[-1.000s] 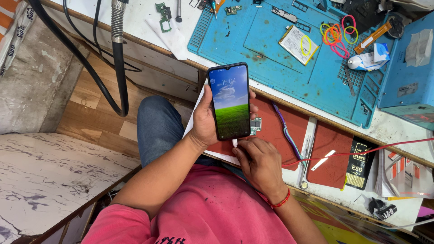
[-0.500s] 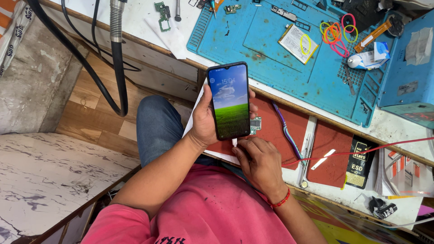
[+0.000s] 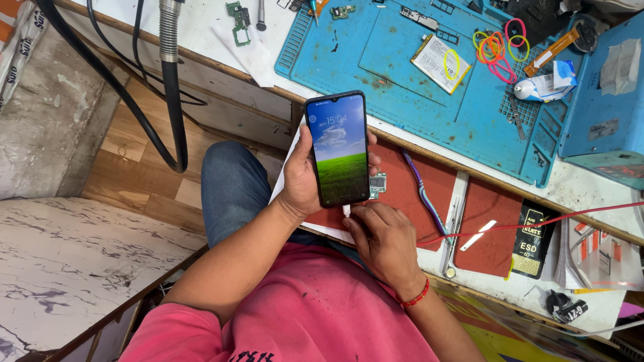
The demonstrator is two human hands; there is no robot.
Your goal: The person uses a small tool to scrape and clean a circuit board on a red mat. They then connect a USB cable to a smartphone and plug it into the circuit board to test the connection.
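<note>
At the bench edge: we hold the smartphone upright, screen lit.
Left hand: wrapped around the phone.
Right hand: pinching the white charging plug at its bottom port.
Next: likely seat it squarely.

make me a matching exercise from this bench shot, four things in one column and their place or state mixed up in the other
Things
1. smartphone
2. white plug
3. rubber bands
4. small green circuit board

Places or states
A. lying in a loose coloured pile on the blue mat
B. held upright in the left hand, screen lit
C. on the red mat, just right of the phone's lower edge
D. at the phone's bottom edge, pinched by the right hand

Pairs: 1-B, 2-D, 3-A, 4-C
</note>
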